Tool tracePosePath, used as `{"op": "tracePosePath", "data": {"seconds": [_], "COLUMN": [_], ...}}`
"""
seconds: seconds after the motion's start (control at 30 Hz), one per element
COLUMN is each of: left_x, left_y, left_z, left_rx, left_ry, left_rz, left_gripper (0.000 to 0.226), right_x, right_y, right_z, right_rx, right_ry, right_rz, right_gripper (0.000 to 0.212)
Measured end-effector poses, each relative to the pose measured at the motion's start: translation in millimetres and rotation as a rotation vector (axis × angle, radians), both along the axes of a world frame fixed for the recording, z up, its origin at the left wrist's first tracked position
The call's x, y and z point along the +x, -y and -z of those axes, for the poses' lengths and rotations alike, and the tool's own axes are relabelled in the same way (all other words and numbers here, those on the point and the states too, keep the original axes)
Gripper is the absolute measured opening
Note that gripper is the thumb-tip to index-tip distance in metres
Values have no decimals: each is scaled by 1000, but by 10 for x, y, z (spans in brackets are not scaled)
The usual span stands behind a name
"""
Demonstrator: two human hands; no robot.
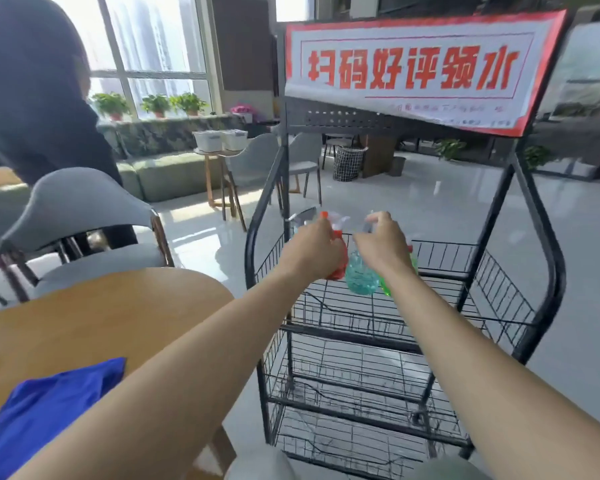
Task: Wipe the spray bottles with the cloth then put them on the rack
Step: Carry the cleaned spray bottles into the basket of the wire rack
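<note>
And there it was, both arms stretched out through the middle of the frame to the top basket of the black wire rack [559, 278]! The left hand [312, 252] was wrapped round the red spray bottle [340, 261], fingers curled tight on its upper body just under the orange nozzle, a firm hold that looked meant to steady it as it went in. The right hand [383, 245] came at the teal spray bottle [361, 275] from above, its fingers [378, 220] pinched together on the clear trigger head, probably the easiest handle for lowering a bottle straight down between its neighbours. Tucked just behind that right wrist was a green spray bottle [386, 289], touching or nearly touching the teal one, so all three sat bunched at the middle of the basket. Motion blur hid whether the red and teal bottles were resting on the wires or hanging just above them. Down in the lower left, the blue cloth [49, 403] lay crumpled on the wooden desk [101, 306], out of both hands, which suggested the wiping was finished for these and racking was the step in hand. The lower shelves of the rack showed only bare wire.
</note>
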State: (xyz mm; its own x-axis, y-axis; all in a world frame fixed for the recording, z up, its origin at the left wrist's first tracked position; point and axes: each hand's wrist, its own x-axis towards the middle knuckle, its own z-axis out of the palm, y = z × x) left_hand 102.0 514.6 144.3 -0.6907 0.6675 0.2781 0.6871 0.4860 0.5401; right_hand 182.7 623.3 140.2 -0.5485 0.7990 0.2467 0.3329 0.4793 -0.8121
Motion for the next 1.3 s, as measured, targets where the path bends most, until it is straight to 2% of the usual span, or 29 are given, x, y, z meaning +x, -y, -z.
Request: {"op": "tracePosePath", "data": {"seconds": [0.17,0.53,0.63,1.03,1.3], "left_x": [-149,-780,-897,-1156,-1131], "left_y": [752,3031,3689,6003,7192], "left_z": [-184,-194,-147,147,381], "left_rx": [-80,-160,-150,-88,-289], "left_ry": [-204,-177,-138,-52,-133], "left_rz": [-54,-413,-523,-907,-1274], "left_gripper": [27,30,33,31,37], "right_x": [-245,-1159,-1422,-2168,-2419], "right_y": [738,2806,3385,5608,6803], "right_z": [-306,-396,-317,71,268], "right_rx": [87,112,90,116,199], "right_ry": [-32,-10,22,131,199], "right_rz": [-188,-643,-768,-1149,-1333], "right_gripper": [30,28,34,35,46]}}
